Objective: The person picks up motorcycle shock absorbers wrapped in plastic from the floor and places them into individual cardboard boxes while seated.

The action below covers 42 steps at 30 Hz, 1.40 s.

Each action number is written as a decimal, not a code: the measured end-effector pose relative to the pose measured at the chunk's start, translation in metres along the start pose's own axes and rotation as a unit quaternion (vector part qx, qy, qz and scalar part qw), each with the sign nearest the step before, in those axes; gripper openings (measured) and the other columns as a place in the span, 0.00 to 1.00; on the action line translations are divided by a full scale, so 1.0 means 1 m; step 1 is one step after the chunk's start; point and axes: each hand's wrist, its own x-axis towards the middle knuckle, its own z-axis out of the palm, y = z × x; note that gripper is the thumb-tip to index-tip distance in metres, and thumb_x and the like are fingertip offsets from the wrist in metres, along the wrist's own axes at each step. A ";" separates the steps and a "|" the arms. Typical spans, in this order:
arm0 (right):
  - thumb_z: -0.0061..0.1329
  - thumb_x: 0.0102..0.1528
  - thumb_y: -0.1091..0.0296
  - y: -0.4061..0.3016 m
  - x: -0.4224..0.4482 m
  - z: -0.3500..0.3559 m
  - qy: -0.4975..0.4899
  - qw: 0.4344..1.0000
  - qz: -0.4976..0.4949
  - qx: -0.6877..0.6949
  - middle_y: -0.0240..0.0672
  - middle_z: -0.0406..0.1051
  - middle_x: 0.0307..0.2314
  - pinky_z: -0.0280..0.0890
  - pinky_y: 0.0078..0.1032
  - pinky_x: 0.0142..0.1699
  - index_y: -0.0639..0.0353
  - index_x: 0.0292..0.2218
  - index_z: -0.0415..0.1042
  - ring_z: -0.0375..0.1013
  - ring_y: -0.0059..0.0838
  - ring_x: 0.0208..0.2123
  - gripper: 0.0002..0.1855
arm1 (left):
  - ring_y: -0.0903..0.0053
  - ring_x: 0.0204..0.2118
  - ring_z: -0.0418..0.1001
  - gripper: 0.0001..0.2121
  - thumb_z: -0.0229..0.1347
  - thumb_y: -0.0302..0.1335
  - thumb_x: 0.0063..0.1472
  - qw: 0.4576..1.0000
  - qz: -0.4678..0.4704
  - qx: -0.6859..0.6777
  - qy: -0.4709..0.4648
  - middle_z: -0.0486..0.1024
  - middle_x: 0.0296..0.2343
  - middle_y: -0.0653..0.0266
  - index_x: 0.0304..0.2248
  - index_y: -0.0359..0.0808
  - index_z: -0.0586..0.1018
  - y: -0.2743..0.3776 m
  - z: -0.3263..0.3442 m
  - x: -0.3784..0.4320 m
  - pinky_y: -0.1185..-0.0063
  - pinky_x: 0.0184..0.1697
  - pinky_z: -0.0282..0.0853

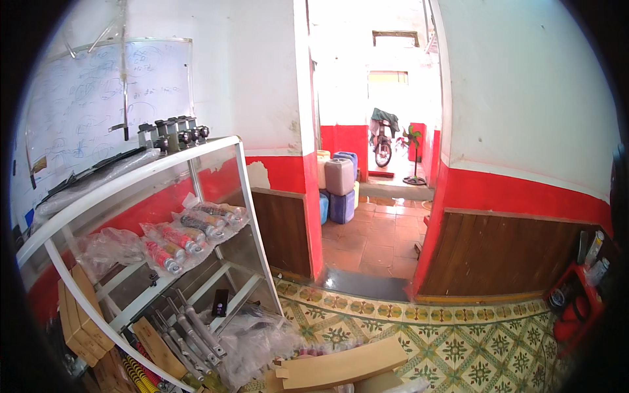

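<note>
Neither of my hands is in view. Before me on the left stands a white metal shelf rack (248, 196). Its upper shelf bears several shock absorbers (164, 258) in clear plastic, some with red springs. Lower down, several grey metal fork tubes (189, 324) lean beside a cardboard box (158, 346). A black phone (220, 303) rests on a shelf bar. Crumpled clear plastic bags (260, 344) lie close to the tubes. Nearest me at the bottom is a long closed cardboard box (344, 363), lying across other cardboard.
A doorway with a dark threshold (366, 285) opens ahead. Beyond it are stacked plastic jerrycans (340, 177), a standing fan (414, 152) and a motorbike (383, 142). At right, a red stand (575, 304) holds bottles. A whiteboard (157, 73) with writing hangs behind the rack.
</note>
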 end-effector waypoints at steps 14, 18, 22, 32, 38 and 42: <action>0.58 0.44 0.59 0.029 -0.024 -0.105 0.089 0.983 -0.008 0.162 0.45 0.73 0.32 0.70 0.37 0.39 0.57 0.49 0.68 0.75 0.46 0.35 0.31 | 0.59 0.54 0.66 0.50 0.71 0.47 0.40 0.982 0.052 -0.137 0.122 0.69 0.48 0.48 0.57 0.29 0.61 0.000 -0.118 -0.004 0.66 0.57 0.59; 0.63 0.40 0.64 0.046 -0.046 -0.165 0.168 0.936 -0.020 0.307 0.43 0.75 0.34 0.71 0.31 0.42 0.59 0.45 0.71 0.76 0.40 0.36 0.30 | 0.59 0.64 0.50 0.65 0.73 0.53 0.36 0.867 0.168 -0.422 0.205 0.49 0.60 0.47 0.64 0.30 0.45 0.031 -0.114 0.019 0.64 0.65 0.48; 0.62 0.40 0.71 0.056 -0.074 -0.201 0.179 0.865 -0.017 0.469 0.35 0.76 0.33 0.69 0.26 0.44 0.62 0.43 0.72 0.75 0.29 0.36 0.26 | 0.56 0.63 0.54 0.64 0.74 0.44 0.39 0.859 0.243 -0.429 0.137 0.55 0.59 0.44 0.65 0.32 0.39 0.113 -0.077 0.070 0.60 0.64 0.50; 0.64 0.41 0.75 0.081 -0.092 -0.168 0.178 0.772 -0.041 0.609 0.32 0.74 0.35 0.68 0.23 0.44 0.61 0.40 0.72 0.73 0.22 0.38 0.23 | 0.63 0.49 0.75 0.59 0.73 0.37 0.40 0.822 0.217 -0.522 0.070 0.67 0.53 0.51 0.64 0.33 0.45 0.163 -0.016 0.115 0.70 0.49 0.72; 0.63 0.43 0.74 0.087 -0.095 -0.181 0.137 0.784 -0.083 0.599 0.32 0.72 0.33 0.68 0.23 0.43 0.59 0.38 0.70 0.72 0.23 0.36 0.20 | 0.63 0.42 0.79 0.54 0.71 0.35 0.42 0.846 0.255 -0.441 0.158 0.74 0.48 0.52 0.64 0.34 0.49 0.167 -0.009 0.122 0.72 0.42 0.76; 0.62 0.44 0.73 0.075 -0.094 -0.192 0.157 0.775 -0.098 0.604 0.32 0.72 0.33 0.69 0.24 0.43 0.58 0.37 0.71 0.72 0.23 0.37 0.18 | 0.62 0.42 0.79 0.53 0.70 0.34 0.42 0.845 0.226 -0.457 0.160 0.76 0.45 0.52 0.63 0.34 0.50 0.176 -0.024 0.118 0.72 0.42 0.76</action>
